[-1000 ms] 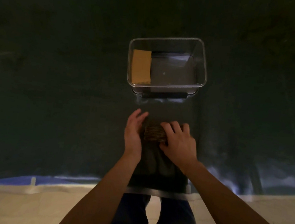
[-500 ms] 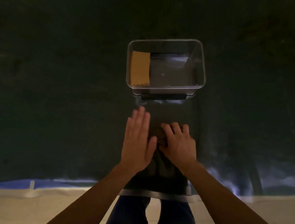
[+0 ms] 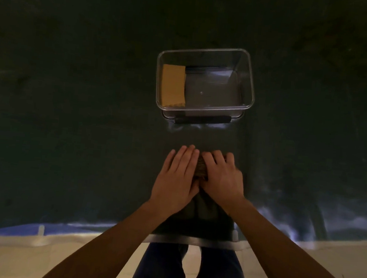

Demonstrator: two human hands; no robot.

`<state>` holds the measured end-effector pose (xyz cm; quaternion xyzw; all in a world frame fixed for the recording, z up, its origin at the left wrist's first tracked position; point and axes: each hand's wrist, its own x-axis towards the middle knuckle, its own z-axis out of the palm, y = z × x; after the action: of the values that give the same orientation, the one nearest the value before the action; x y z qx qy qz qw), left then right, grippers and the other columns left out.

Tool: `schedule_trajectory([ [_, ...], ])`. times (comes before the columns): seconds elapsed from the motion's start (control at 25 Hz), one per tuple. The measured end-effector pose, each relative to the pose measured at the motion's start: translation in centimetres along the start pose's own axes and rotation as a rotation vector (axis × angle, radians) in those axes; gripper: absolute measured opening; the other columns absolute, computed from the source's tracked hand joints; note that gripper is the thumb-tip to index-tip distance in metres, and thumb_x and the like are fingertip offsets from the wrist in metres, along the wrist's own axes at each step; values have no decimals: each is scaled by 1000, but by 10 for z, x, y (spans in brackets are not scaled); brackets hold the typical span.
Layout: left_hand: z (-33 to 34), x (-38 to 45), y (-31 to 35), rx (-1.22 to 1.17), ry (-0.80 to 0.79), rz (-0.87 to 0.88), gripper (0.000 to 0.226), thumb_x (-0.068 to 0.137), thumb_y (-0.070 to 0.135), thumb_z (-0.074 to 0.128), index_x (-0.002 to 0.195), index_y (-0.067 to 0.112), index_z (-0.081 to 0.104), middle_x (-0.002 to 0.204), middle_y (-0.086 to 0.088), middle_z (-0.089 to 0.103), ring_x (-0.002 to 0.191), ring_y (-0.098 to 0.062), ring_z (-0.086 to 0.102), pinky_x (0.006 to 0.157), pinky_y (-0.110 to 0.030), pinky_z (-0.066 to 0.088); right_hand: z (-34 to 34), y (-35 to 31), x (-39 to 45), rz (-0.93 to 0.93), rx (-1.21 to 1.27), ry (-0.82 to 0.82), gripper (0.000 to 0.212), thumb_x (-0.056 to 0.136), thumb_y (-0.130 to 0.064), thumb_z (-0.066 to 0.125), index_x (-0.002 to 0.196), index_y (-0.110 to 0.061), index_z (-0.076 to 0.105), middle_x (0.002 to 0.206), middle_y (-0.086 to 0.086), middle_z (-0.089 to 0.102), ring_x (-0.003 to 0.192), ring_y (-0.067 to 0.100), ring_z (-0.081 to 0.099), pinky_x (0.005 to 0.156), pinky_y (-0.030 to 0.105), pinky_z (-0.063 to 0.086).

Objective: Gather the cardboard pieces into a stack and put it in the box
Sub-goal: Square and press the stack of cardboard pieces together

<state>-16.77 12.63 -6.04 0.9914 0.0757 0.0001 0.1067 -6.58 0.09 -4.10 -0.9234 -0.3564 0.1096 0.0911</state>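
Note:
A small stack of brown cardboard pieces [image 3: 201, 168] lies on the dark table, mostly covered by both hands; only a narrow strip of corrugated edge shows between them. My left hand [image 3: 178, 178] lies flat over its left side, fingers together. My right hand [image 3: 221, 178] covers its right side, fingers curled over the top. A clear plastic box [image 3: 250, 87] stands beyond the hands, open on top. A tan cardboard stack [image 3: 173, 86] lies against the box's left wall.
The dark table surface [image 3: 70, 106] stretches wide on both sides. Its near edge [image 3: 189, 241] runs across the bottom, with pale floor and my dark trouser legs [image 3: 188, 272] below it. A black clip [image 3: 202, 120] sits at the box's near side.
My left hand moved from beside the stack, palm edge against it, to lying flat over its left part. The right hand has stayed on the stack.

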Motion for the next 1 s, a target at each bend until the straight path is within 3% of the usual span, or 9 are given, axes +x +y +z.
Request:
schedule_trajectory([
  [0.12,1,2,-1,-13,20,-11,64,91,35,44,148,7,34,139,-15,52,132,-32,44,113,-45,35,-4,1,0,-27,20,-6,51,77,-41,68,124,-26,54,118,2,57,103,28,51,59,37,56],
  [0.24,5,0,0,-61,63,-23,61,87,28,58,142,7,42,130,-15,56,122,-32,52,103,-42,45,-9,17,-11,-8,386,-50,83,70,-28,68,146,-32,34,147,-4,36,129,21,35,94,34,48],
  [0.36,4,1,-2,-84,86,-14,61,87,26,62,142,7,44,130,-13,56,121,-29,51,100,-40,47,-17,31,-29,342,1119,169,99,72,-1,55,154,-28,6,159,-11,14,144,5,19,118,28,22],
  [0.44,4,2,-2,-92,92,-10,61,87,27,62,142,8,44,131,-12,55,120,-28,51,99,-38,48,-16,26,-36,589,1338,316,100,78,15,44,156,-27,-1,162,-8,8,145,5,16,122,40,17],
  [0.52,4,1,0,-104,88,-16,61,87,25,62,142,7,43,131,-13,55,120,-29,51,97,-38,49,-9,14,-40,616,1340,200,99,80,24,40,156,-27,2,161,-7,16,144,15,26,118,49,27],
  [0.6,4,1,0,-117,81,-13,62,86,24,63,142,7,41,131,-14,54,120,-30,51,96,-39,51,-2,7,-43,485,1277,-38,97,81,21,44,155,-31,10,151,-11,34,131,17,46,110,49,40],
  [0.76,6,1,1,-125,69,-17,62,85,22,63,141,7,41,132,-14,54,120,-31,51,94,-39,53,3,12,-39,606,1288,132,97,80,19,45,155,-30,9,153,-18,24,138,7,35,111,34,37],
  [0.88,6,1,2,-143,75,-42,64,82,20,65,140,8,40,131,-14,54,117,-30,53,88,-38,57,9,9,-39,494,1207,-70,97,77,14,51,154,-33,17,136,-28,44,106,-4,58,93,28,50],
  [1.0,5,1,2,-151,62,-44,60,85,24,59,140,8,41,131,-13,54,116,-29,53,85,-36,57,7,21,-35,410,1160,-155,98,77,16,56,155,-28,17,148,-12,41,121,0,50,103,30,45],
])
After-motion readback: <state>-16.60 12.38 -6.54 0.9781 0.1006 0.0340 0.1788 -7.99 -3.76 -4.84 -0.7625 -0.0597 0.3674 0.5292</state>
